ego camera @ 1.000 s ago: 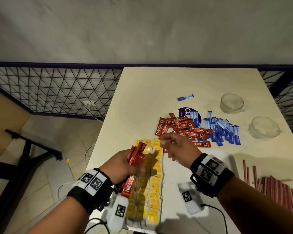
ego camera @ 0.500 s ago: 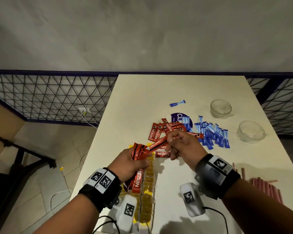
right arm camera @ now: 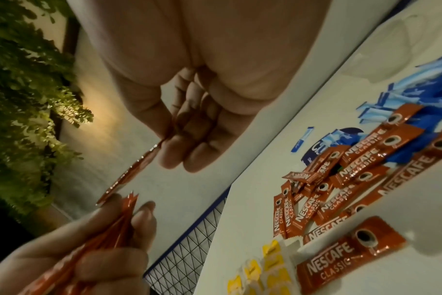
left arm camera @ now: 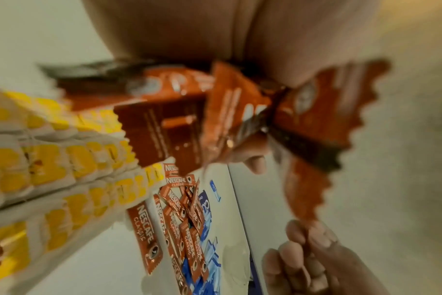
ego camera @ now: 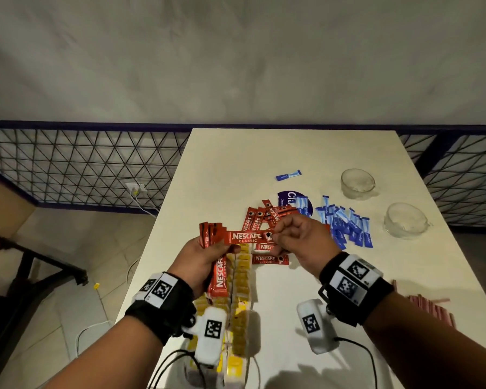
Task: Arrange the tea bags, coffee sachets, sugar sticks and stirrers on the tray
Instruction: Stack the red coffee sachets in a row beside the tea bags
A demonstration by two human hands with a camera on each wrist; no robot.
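My left hand gripped a bundle of coffee sachets above the rows of yellow tea bags on the tray. My right hand pinched one end of a single sachet, held level with its other end against the bundle. More sachets lay loose on the table beside blue sugar sticks; the stirrers lay near my right forearm.

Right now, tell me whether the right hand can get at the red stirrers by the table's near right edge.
Probably, but not freely: the right hand already pinches a coffee sachet. The stirrers lie uncovered on the table beside the right forearm, nothing on them, so it would have to pull back.
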